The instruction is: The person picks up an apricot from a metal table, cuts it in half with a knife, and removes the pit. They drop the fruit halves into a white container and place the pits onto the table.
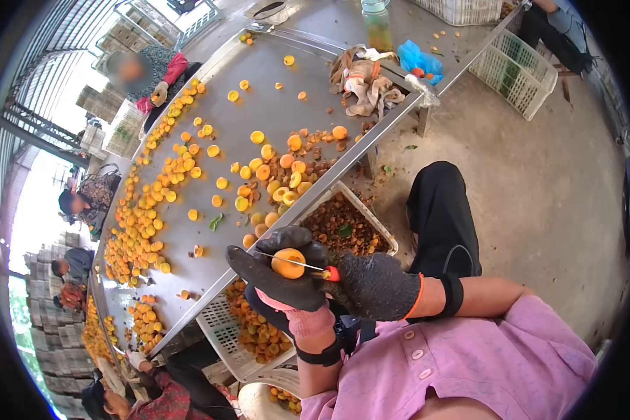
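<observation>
My left hand [280, 273], in a black-coated glove with a pink cuff, cups an orange-yellow apricot [288, 264] with its fingers curled around it. A thin-bladed knife [331, 274] with a red part at the handle lies across the fruit. My right hand [381, 285], in a dark grey glove with an orange edge, is closed on the knife's handle, most of which is hidden. Both hands are held near the metal table's edge, above the crates. Several apricots and cut halves [280, 194] lie on the table just beyond my left hand.
The metal table [252, 70] bears a long heap of apricots [136, 224] and cloth gloves [364, 84]. Below its edge stand a crate of brown scraps [392, 241] and a crate of apricot halves [217, 332]. Several people [164, 73] sit along the table.
</observation>
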The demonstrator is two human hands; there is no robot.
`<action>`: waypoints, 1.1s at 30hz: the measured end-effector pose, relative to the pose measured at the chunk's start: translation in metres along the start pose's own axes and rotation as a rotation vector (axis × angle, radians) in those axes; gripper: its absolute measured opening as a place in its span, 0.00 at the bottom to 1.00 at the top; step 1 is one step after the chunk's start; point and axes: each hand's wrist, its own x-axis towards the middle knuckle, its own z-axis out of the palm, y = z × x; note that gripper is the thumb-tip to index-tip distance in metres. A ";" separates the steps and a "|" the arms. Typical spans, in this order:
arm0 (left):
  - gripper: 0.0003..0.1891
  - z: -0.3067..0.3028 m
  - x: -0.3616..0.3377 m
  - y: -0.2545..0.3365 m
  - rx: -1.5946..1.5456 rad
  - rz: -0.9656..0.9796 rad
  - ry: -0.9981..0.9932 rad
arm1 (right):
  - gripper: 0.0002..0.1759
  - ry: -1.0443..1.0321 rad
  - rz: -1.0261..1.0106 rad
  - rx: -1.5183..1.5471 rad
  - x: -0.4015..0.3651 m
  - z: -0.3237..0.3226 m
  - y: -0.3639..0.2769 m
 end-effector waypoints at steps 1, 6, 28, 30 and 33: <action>0.36 0.004 0.000 0.001 0.159 0.099 0.052 | 0.12 0.054 -0.072 -0.025 0.001 0.001 0.002; 0.36 0.001 0.009 -0.004 0.076 0.016 -0.056 | 0.11 0.024 -0.034 -0.047 0.010 -0.014 -0.004; 0.27 -0.021 -0.010 0.009 0.668 0.271 -0.359 | 0.09 -0.028 -0.142 -0.170 0.017 -0.022 0.016; 0.18 -0.015 -0.016 0.011 0.215 0.156 -0.213 | 0.08 0.008 -0.183 -0.174 0.018 -0.023 0.016; 0.16 -0.033 -0.012 -0.004 0.496 0.008 -0.095 | 0.08 0.037 -0.069 -0.125 0.017 -0.014 0.008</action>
